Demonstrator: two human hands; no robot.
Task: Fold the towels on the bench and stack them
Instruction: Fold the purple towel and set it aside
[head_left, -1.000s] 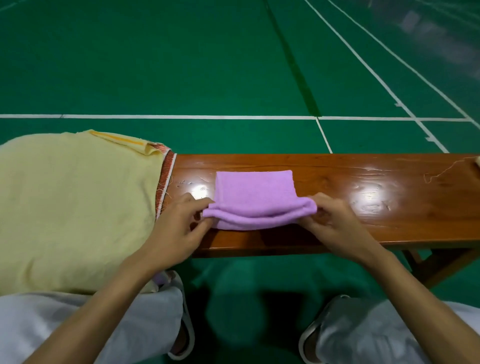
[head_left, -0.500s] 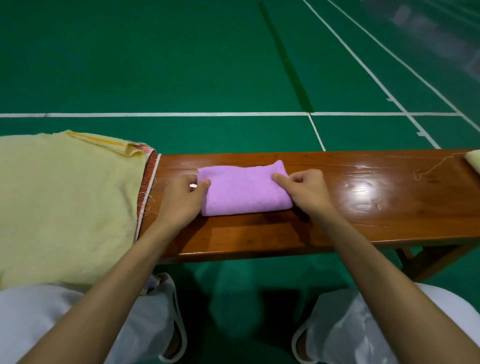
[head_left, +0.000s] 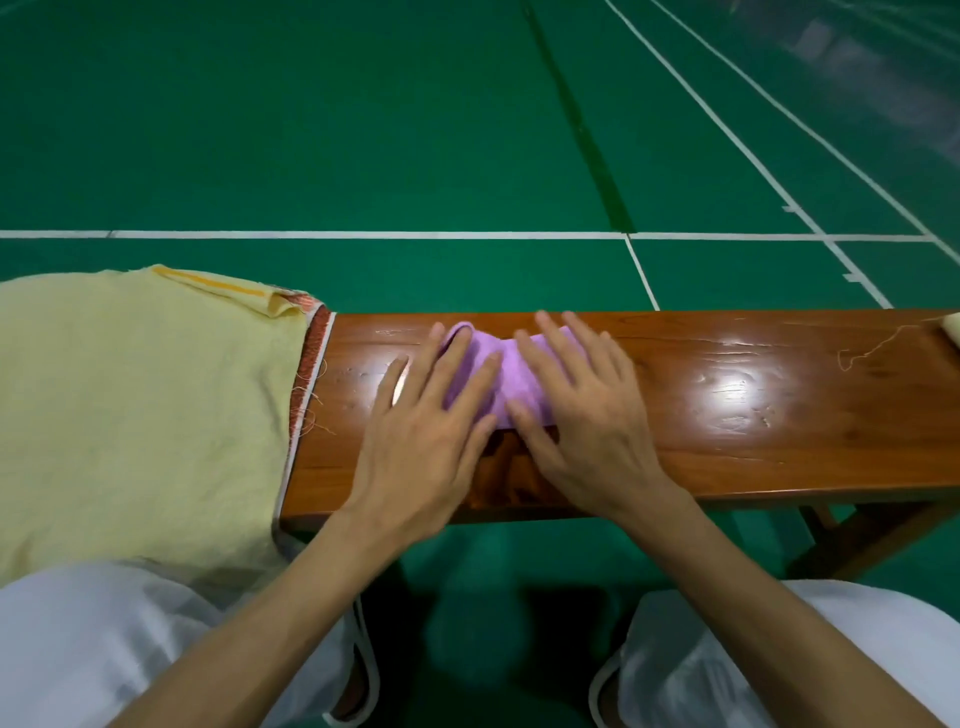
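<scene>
Okay, left hand (head_left: 421, 431) and right hand (head_left: 582, 415) are both flat, fingers straight and spread, palms down on the small folded purple towel (head_left: 498, 384). Nothing is gripped. The towel lies on the wooden counter (head_left: 753, 441), toward its far edge and near its left end, mostly hidden under the fingers; only a middle strip and its far left corner show. Looks like a smoothing press on a finished fold, so this piece is probably ready to go on a stack. A big yellow towel (head_left: 145, 405) drapes over the counter's left end, unfolded, close to the purple one but not touching it. A pale item (head_left: 950, 332) sits at the far right edge, too cropped to identify, with a loose thread (head_left: 872, 348) beside it. Handling: the purple towel is soft, light and limp with no stiffness, so layers will spring or slide apart if lifted carelessly, and the glossy wood probably lets it skid. Best hold is likely a pinch through all layers at the two short ends, or a hand slid underneath. The yellow one is bulkier; take it by the corners.
</scene>
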